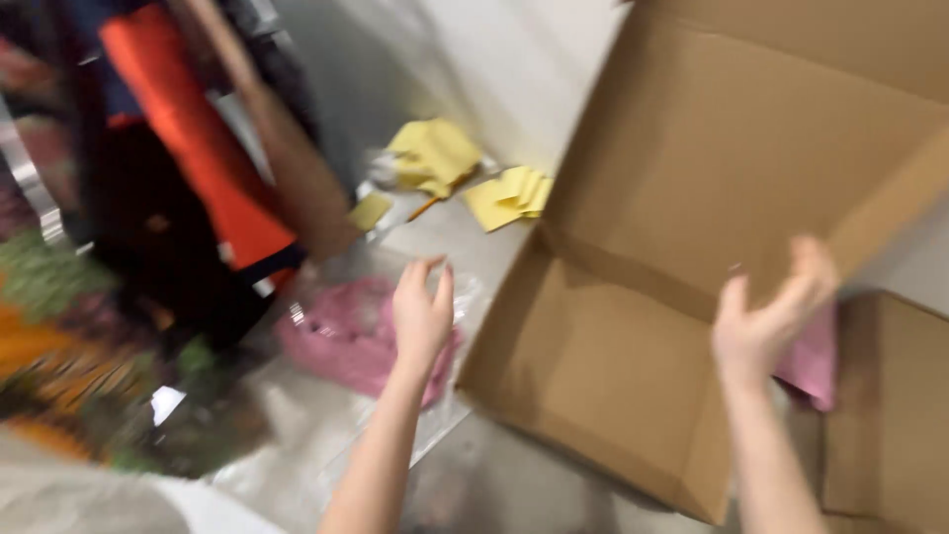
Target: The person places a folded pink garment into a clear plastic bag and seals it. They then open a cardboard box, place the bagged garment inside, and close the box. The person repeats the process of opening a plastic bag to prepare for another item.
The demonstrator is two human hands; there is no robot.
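The cardboard box [692, 257] is seen tilted and open at the right of the floor — the right hand [766, 321] is raised before it, fingers spread. The left hand [420, 316] is held open over a pink bagged bundle [341, 341].

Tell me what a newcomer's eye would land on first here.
The big open cardboard box fills the right side, with the right hand raised in front of it. The left hand hovers over a pink bag on the floor, and yellow sheets lie further back. The picture is blurred.

Pale floor [494, 59], evenly lit, motion-blurred.
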